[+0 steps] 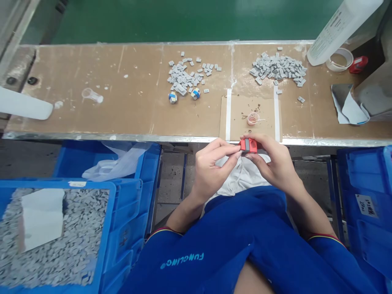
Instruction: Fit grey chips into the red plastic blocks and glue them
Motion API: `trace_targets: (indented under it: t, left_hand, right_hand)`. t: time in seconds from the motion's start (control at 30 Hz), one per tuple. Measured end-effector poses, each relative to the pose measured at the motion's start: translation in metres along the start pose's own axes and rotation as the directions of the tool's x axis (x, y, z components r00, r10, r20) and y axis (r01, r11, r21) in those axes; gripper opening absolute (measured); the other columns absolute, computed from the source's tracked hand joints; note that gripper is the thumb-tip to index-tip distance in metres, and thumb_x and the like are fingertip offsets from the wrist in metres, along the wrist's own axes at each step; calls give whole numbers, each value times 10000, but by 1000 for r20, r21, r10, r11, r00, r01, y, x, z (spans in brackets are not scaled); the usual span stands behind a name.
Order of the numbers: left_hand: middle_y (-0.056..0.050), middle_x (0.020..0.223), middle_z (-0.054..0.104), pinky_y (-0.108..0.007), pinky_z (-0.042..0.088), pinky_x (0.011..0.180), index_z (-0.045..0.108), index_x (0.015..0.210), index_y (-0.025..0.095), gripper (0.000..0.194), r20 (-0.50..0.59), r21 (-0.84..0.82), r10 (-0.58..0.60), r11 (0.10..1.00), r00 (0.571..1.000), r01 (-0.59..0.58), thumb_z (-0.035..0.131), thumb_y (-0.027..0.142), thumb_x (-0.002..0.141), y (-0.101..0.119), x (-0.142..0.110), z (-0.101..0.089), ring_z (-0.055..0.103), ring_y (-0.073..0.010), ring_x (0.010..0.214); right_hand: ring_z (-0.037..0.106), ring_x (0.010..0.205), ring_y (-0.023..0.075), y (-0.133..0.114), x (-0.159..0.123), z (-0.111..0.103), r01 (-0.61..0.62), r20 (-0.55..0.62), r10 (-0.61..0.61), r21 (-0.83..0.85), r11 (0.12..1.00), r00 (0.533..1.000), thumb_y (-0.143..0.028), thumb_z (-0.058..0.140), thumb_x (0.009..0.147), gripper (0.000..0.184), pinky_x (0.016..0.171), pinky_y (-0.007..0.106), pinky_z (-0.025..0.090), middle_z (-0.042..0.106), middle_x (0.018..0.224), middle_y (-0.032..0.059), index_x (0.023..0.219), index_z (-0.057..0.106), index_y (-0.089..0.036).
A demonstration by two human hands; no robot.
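Note:
Just past the table's front edge, a small red plastic part (252,146) with a grey strip (247,143) across it is held up between my hands. My right hand (274,161) grips its right side between thumb and fingers. At its left end, my left hand (211,163) is closed, thumb and fingertips pinched on the part. Beyond them, a small clear cup (252,119) with reddish contents and a thin white stick stands on a cardboard sheet (237,118) taped to the table. Grey small pieces lie in one pile (278,67) at right and another (182,75) at centre.
Two blue, white and yellow small items (195,94) lie by the centre pile. A clear cup (92,95) lies tipped at left. A white bottle (339,32) and tape roll (339,60) stand back right. A blue crate (112,228) of grey pieces is lower left; blue crates (364,196) flank the right.

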State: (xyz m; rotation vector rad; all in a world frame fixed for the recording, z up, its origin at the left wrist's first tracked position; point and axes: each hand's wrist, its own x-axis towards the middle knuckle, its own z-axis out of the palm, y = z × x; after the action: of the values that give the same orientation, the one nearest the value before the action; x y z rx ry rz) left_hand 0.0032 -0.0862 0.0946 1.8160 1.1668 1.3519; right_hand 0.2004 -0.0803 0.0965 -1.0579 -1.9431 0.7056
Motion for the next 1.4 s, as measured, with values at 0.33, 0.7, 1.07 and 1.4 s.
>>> trace_targets:
  t: [0.33,0.7,1.07,1.4]
  left_hand:
    - [-14,878,745,-234,582,699,812,1024,201,198,-29,5,135,991,990,-135,756,57,900,-3,3,4,705,-110,784]
    - [-20,858,764,-251,582,669,826,1015,225,191,1,-49,98,994,995,-98,768,85,899,-14,8,9,710,-125,760]
    - [-25,911,765,-260,587,721,814,1035,225,159,64,-37,33,999,997,-31,785,124,916,-24,14,10,723,-126,811]
    - [-68,1035,744,-346,606,901,758,930,217,56,-37,-43,-54,998,998,53,736,257,963,-25,18,20,723,-201,1023]
  right_hand:
    - [764,1124,243,2,4,-5,38,7,-38,-39,998,999,-325,641,1048,349,951,356,650,764,1257,107,1384,611,-235]
    - [754,1162,250,5,9,-8,53,36,-50,-93,994,998,-274,602,1058,324,974,365,643,767,1248,92,1382,617,-268]
    - [745,1091,233,20,9,-4,-46,41,46,4,999,998,-323,620,1059,338,923,360,653,751,1227,113,1382,595,-224]
    - [747,1191,251,26,5,15,-62,-83,72,122,991,994,-260,634,1030,366,981,386,659,739,1300,134,1393,606,-233]
